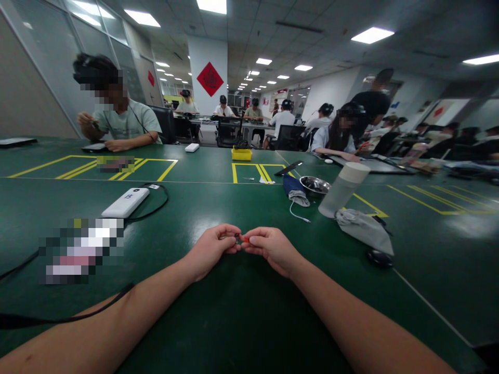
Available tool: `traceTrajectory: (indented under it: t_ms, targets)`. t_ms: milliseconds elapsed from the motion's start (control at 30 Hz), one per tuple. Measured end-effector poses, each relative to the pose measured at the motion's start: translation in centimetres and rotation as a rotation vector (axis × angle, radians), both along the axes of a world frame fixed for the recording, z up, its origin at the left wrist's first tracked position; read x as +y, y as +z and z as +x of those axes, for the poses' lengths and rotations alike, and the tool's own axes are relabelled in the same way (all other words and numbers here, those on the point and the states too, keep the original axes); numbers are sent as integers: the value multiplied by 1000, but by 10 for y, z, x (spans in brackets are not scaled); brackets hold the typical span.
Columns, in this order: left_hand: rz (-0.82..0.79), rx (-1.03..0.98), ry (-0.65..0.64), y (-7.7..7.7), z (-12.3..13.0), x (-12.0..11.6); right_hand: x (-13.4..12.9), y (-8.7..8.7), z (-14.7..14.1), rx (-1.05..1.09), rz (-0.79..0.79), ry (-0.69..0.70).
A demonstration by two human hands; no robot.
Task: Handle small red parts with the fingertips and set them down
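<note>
Both hands meet fingertip to fingertip above the green table (234,317), near the middle of the view. My left hand (214,249) is closed in a pinch on a small dark object (237,237), mostly hidden by the fingers. A small orange-red piece (246,240) shows between the thumb and fingers of my right hand (273,248), which is pinched as well. The two pieces are very close together; whether they touch is too small to tell.
At the left lies a white power bank (127,202) with a black cable. To the right are a metal bowl (315,185), a translucent bottle (343,191), a grey pouch (364,229) and a blue pouch (294,189). A yellow box (241,154) sits farther back. People sit around.
</note>
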State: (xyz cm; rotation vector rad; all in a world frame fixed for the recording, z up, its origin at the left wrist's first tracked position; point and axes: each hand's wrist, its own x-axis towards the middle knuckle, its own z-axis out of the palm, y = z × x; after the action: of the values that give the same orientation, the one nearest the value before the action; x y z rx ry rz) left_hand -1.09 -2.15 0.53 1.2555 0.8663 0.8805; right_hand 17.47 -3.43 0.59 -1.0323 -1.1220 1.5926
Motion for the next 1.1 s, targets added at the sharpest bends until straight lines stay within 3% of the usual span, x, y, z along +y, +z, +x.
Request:
traceTrajectory:
  t_ms: [500,700,1100]
  targets:
    - [-95,-91,-35,-2,0,3,-1,-2,0,26,21,6]
    - [6,-36,-36,1,-1,-1,-3,0,0,9,33,23]
    - [-34,-81,-43,0,-1,-1,0,-2,0,24,24,6]
